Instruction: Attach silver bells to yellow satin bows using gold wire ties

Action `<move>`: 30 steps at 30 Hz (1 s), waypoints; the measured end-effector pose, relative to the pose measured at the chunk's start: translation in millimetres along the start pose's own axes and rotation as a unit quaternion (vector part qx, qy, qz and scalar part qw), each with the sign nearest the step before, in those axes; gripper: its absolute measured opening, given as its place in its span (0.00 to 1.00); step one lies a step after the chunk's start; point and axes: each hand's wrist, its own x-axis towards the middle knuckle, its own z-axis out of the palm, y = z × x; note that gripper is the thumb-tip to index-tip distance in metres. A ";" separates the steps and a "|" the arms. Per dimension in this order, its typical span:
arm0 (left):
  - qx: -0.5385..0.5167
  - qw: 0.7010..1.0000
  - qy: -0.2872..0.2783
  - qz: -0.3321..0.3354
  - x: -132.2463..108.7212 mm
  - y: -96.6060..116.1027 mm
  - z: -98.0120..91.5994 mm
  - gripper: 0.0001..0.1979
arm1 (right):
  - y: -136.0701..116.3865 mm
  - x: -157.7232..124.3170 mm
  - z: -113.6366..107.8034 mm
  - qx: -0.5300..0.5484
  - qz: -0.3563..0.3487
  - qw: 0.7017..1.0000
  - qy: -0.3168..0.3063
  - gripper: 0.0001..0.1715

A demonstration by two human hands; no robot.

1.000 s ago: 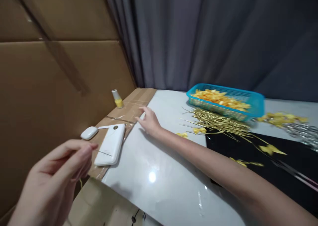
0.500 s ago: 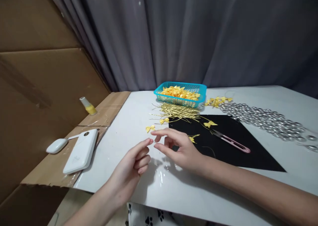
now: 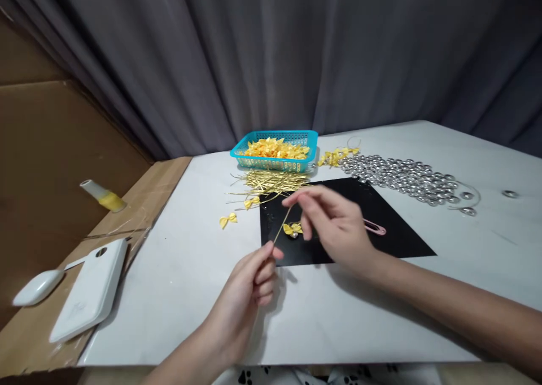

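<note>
Between my two hands a thin gold wire (image 3: pixel 282 226) runs at a slant. My left hand (image 3: pixel 249 286) pinches its lower end, while the fingers of my right hand (image 3: pixel 332 218) close on its upper end. Beyond the wire, a yellow bow with a silver bead (image 3: pixel 293 230) lies on the black sheet (image 3: pixel 396 235). Two more yellow bows, one nearer (image 3: pixel 228 221) and one farther (image 3: pixel 252 202), rest left of my right hand. A pile of gold wires (image 3: pixel 275 180) sits in front of the blue basket (image 3: pixel 275 133) of yellow bows.
Many silver beads (image 3: pixel 398 176) spread across the right of the white table (image 3: pixel 178 283). Pink scissors (image 3: pixel 375 227) are partly hidden behind my right hand. Cardboard at the left holds a white power bank (image 3: pixel 91 294), a white case (image 3: pixel 39 288) and a yellow-banded tube (image 3: pixel 104 196).
The view has shifted right. My right hand has moved up and away from my left, and the wire now shows stretched between them. The scissors are now mostly covered by my right hand.
</note>
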 end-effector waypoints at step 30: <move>0.542 0.777 -0.039 0.317 100.7 4.1 -4.5 0.12 | 36.3 -7.1 -67.5 -0.123 0.241 0.962 -0.042 0.14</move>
